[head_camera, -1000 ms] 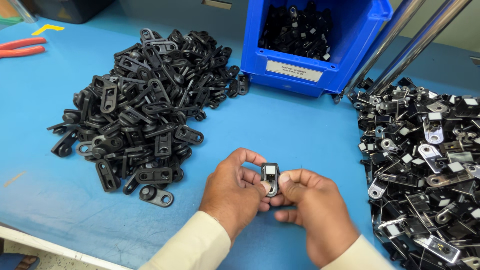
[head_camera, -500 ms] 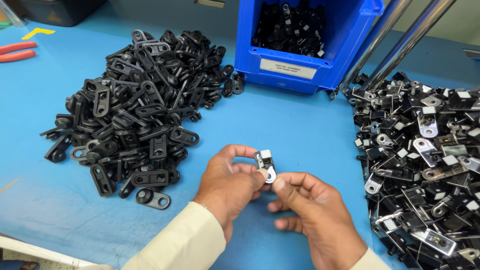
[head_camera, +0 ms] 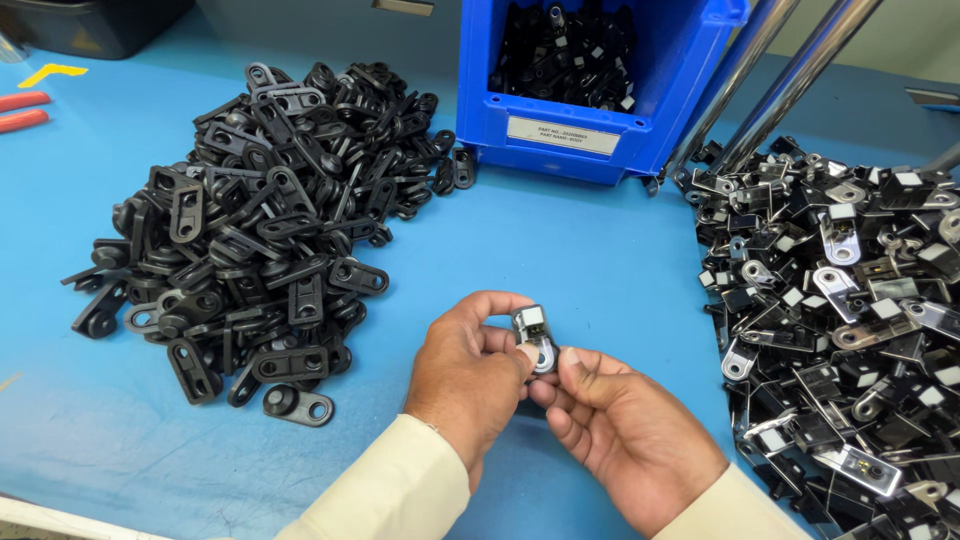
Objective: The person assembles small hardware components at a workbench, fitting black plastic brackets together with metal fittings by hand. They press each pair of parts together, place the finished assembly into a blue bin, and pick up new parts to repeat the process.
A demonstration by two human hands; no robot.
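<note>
Blue tabletop [head_camera: 600,250]: it fills the head view, and all the things lie on it.
Small part [head_camera: 533,335]: black and silver, with a round silver end at the bottom. It is up off the tabletop, between the two hands, near the middle and low in the view.
Left hand [head_camera: 470,380]: curled narrow around the small part. The thumb and fingertips pinch the left side of it. A cream sleeve [head_camera: 385,495] covers the arm.
Right hand [head_camera: 625,430]: palm up, fingers bent. The thumb touches the round silver end of the small part from the right. The two hands touch each other at the part.
Black pile [head_camera: 260,220]: lots of black plastic pieces with holes, heaped to the left of the hands, well apart from them.
Loose black piece [head_camera: 298,405]: it lies flat just at the front edge of the black pile.
Mixed pile [head_camera: 850,300]: black and shiny silver pieces, heaped to the right of the hands.
Blue bin [head_camera: 590,110]: it stands at the back, between the two piles, with black pieces inside and a white label on its front.
Metal rods [head_camera: 770,70]: two shiny rods lean just right of the blue bin.
Red handles [head_camera: 22,110]: they lie at the far left edge.
</note>
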